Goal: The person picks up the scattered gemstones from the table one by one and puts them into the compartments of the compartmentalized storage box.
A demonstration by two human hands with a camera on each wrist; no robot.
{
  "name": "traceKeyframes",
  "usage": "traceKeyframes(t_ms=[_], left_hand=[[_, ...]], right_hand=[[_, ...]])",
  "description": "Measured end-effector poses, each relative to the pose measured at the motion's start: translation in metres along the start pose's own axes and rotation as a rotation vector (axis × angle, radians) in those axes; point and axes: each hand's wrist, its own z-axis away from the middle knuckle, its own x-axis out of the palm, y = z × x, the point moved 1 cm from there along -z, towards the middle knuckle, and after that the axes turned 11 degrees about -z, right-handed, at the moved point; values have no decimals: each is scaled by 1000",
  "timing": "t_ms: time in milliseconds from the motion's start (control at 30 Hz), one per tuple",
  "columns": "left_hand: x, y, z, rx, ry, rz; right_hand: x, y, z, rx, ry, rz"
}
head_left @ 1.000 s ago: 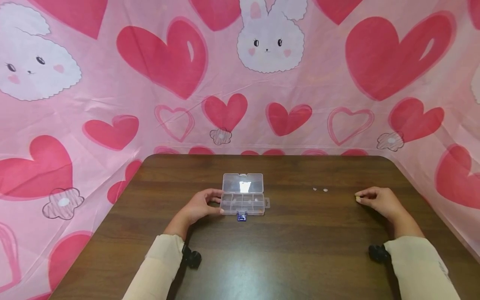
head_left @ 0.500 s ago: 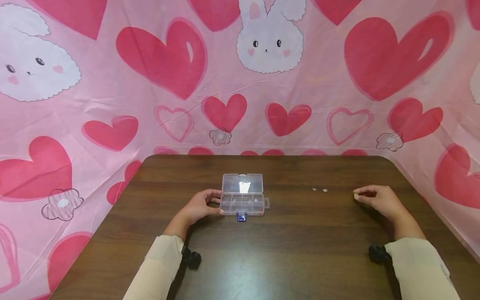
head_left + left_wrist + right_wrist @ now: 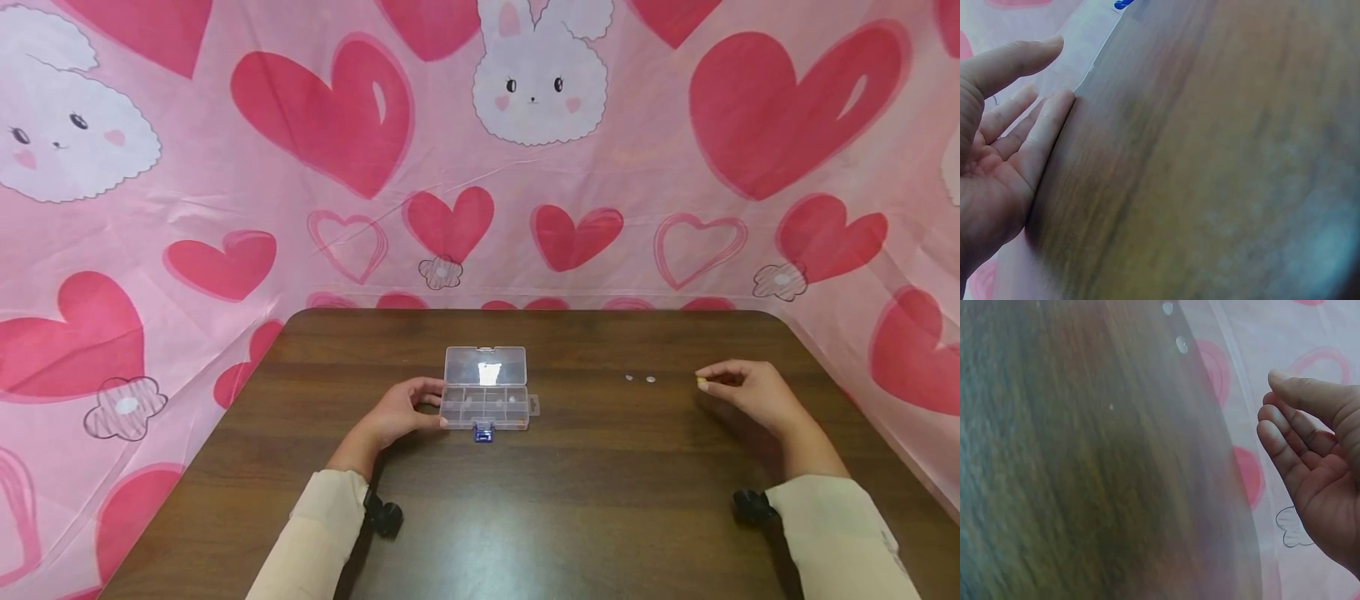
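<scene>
A clear plastic compartment box point(image 3: 483, 408) stands on the table with its lid raised at the back and a blue latch point(image 3: 483, 432) at the front. Several compartments show; a few hold small pale bits, and the front right one has something orange. My left hand point(image 3: 397, 411) grips the box's left end between thumb and fingers, as the left wrist view also shows. Off to the right, my right hand point(image 3: 757, 400) pinches a small yellow piece point(image 3: 701, 380), its kind too small to tell. In the right wrist view this piece is hidden behind the fingers point(image 3: 1279, 440).
Two small clear pieces, a smaller one point(image 3: 629, 378) and a larger one point(image 3: 650, 380), lie on the brown wooden table point(image 3: 570, 500) between the box and my right hand. A pink heart-patterned cloth point(image 3: 637, 167) hangs behind the table.
My right hand has moved a little left and away from me with the yellow piece, nearer the two clear pieces. The left hand and the box have stayed put.
</scene>
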Motion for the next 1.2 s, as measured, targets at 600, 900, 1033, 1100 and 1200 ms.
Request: traceKeyframes(t_ms=[600, 900, 1033, 1100, 1200], left_hand=[[1, -1, -2, 28, -3, 25], [1, -1, -1, 21, -8, 14], [1, -2, -1, 26, -9, -3], [0, -3, -1, 26, -8, -4], [0, -2, -1, 22, -5, -3]], right_hand=[[11, -15, -3, -61, -20, -19], [24, -24, -5, -99, -51, -43], [30, -30, -5, -128, -66, -57], [33, -32, -6, -149, -77, -70], [37, -36, -5, -165, -92, -94]])
